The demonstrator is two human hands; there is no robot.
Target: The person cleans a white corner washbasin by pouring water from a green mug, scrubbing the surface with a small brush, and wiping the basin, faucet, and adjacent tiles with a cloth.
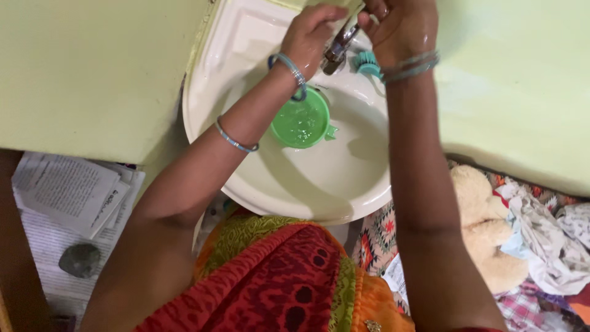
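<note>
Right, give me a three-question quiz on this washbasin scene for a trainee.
1. True or false: the green cup sits inside the white basin, under the metal tap.
2. Which hand is on the tap: A) the left hand, B) the right hand, C) both?
3. Fill the gap: the soft toy lying on the clothes pile beside the basin is ____ in colour.

Key: 1 true. 2 C, both hands are at the tap, the left over its top and the right at its far end. 3 cream.
</note>
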